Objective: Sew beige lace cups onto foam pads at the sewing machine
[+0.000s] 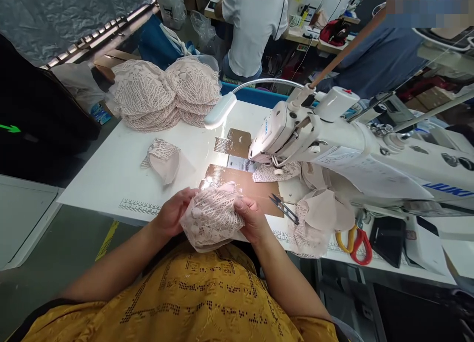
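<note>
A pale pink lace bra cup [213,218] is held up at the table's front edge, close to my body. My left hand [176,211] grips its left side, and my right hand [253,218] pinches its right edge with the thumb on top. Some of my fingers are hidden behind the lace. Just right of my right hand lie small thread snips [284,208]. Beyond the cup stands a white sewing machine [274,134], with a lace piece [277,171] by its needle area. Another lace cup [163,160] rests on the table to the left.
Two stacks of lace cups [144,92] stand at the back left. More pink pieces [318,213] lie at the right, near red and yellow handled scissors [356,244] and a dark phone-like device [387,240]. A lamp [221,110] overhangs the table [111,174]. A person [255,25] sits beyond.
</note>
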A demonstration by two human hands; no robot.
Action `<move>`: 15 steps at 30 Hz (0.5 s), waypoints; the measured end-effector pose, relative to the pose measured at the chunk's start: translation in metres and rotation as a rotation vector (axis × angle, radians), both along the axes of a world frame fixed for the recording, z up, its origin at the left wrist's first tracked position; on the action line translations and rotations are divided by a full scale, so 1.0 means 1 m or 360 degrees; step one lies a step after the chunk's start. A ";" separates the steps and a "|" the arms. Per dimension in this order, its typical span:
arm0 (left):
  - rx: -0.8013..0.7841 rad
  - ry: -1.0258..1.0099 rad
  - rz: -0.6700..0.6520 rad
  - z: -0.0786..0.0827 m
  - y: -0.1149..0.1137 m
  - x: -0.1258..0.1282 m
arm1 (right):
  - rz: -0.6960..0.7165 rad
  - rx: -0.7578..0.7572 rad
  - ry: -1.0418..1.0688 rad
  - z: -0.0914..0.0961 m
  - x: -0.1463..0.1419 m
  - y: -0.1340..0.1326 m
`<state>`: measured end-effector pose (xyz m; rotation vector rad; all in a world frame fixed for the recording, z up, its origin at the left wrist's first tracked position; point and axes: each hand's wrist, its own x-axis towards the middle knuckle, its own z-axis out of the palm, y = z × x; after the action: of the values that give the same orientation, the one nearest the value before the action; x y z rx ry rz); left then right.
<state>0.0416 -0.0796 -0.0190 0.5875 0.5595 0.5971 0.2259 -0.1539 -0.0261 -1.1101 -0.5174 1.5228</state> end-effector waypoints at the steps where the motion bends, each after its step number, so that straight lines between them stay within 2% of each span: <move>1: -0.0095 -0.0122 0.0004 -0.001 -0.002 -0.002 | -0.0052 0.0001 -0.0014 0.000 0.000 0.002; 4: -0.0268 -0.0372 -0.0074 -0.007 -0.011 -0.010 | -0.0172 0.0011 -0.0041 0.000 0.000 0.005; 6: -0.0258 -0.0393 -0.0227 -0.011 -0.019 -0.013 | -0.0173 0.0012 -0.0075 0.000 -0.001 0.006; 8: -0.0201 -0.0318 -0.0290 -0.014 -0.024 -0.015 | -0.0119 0.0029 -0.0108 0.001 -0.002 0.006; 12: -0.0065 -0.0080 -0.0101 -0.009 -0.018 -0.015 | 0.0117 0.0046 -0.0162 0.006 0.001 0.005; 15: 0.0026 0.0065 -0.0096 -0.001 -0.002 -0.018 | 0.0263 -0.0008 -0.0253 0.014 0.007 0.004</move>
<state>0.0237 -0.0816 -0.0203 0.6313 0.5737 0.5341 0.2327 -0.1496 -0.0120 -1.2233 -0.7297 1.5852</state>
